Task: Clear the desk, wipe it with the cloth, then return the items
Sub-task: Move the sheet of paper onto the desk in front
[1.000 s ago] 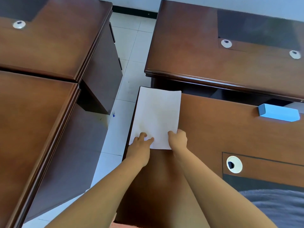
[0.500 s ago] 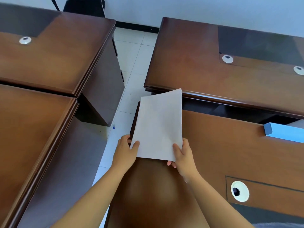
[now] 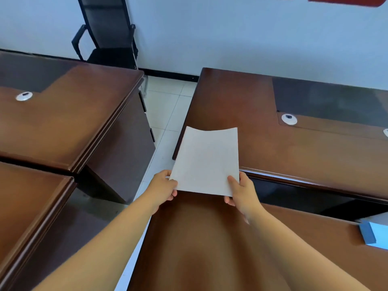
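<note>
A pale wall [image 3: 252, 38] runs behind four dark wooden desks with a strip of white tiled floor [image 3: 165, 114] between them, and a black mesh chair [image 3: 109, 36] stands against the wall at the far left. On the left, two desks sit end to end, the farther one with a round cable grommet [image 3: 24, 96] in its top.

Moving toward the middle, the left hand [image 3: 162, 189] pinches the near left corner of a sheet of paper [image 3: 206, 162], thumb on top and fingers under. The paper is lifted clear of the near tabletop [image 3: 199, 238] and hangs in the air over the gap toward the far tabletop [image 3: 241, 114], its far edge sagging in a shallow curve. The right hand [image 3: 241, 192] pinches the near right corner the same way.

To my eye the trouble lies in how little of the sheet is held. Gripped only along its near edge, it could droop further or fold, and a quick swing might crease it or pull a corner free, dropping it down the gap to the floor. If it is set too close to the far tabletop's edge, it could slide off.

At far right, a blue object [image 3: 370, 233] lies on the near tabletop, so clearing looks unfinished.
</note>
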Demonstrator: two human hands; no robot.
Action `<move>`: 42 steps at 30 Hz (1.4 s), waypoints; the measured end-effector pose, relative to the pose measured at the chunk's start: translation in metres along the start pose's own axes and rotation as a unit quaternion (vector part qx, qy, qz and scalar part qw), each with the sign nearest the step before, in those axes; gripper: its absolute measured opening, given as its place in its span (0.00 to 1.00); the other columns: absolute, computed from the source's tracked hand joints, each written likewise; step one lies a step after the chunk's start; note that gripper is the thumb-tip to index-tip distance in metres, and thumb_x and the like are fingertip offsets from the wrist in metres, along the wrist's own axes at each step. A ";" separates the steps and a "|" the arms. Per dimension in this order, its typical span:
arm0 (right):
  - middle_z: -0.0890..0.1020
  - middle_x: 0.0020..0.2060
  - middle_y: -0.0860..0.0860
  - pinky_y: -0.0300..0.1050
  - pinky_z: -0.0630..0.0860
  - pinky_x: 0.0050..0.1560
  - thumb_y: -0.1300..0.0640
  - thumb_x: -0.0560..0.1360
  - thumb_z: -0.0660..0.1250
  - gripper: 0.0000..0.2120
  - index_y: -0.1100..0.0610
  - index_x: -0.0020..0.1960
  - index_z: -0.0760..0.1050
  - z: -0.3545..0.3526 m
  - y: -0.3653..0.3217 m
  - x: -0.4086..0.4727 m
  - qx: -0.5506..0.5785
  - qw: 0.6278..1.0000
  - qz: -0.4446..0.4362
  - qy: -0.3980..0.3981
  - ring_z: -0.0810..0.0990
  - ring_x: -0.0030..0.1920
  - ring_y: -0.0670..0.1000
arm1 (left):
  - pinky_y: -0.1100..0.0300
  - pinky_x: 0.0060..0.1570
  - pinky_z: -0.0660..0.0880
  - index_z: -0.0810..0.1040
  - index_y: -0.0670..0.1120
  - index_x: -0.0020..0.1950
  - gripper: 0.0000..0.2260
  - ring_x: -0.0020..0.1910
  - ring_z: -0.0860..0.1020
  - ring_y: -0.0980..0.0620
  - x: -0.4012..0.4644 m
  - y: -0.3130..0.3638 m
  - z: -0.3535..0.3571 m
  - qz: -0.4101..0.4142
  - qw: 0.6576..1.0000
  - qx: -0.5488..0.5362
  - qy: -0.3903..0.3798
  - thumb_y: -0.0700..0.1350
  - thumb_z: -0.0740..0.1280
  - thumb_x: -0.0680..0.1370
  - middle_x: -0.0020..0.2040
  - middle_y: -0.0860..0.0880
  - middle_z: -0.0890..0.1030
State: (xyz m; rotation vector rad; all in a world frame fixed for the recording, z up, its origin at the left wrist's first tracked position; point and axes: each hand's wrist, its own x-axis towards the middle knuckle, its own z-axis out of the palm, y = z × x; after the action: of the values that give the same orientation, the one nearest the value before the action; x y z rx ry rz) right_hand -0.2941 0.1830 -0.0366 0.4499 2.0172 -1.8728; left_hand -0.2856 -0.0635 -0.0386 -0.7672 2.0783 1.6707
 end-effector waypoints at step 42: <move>0.86 0.53 0.56 0.45 0.83 0.43 0.58 0.83 0.68 0.23 0.54 0.76 0.69 -0.086 -0.009 -0.189 -0.046 0.989 0.052 0.132 0.85 0.42 0.52 | 0.54 0.58 0.82 0.69 0.54 0.76 0.18 0.51 0.84 0.54 -0.161 0.011 0.030 0.161 0.981 0.109 -0.019 0.46 0.64 0.86 0.68 0.52 0.77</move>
State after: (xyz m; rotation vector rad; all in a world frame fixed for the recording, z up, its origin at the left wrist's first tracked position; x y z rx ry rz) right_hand -0.1340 0.2691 0.0637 0.7972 2.1880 -1.7269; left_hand -0.1673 -0.0033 0.0577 -0.3396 2.4068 1.5562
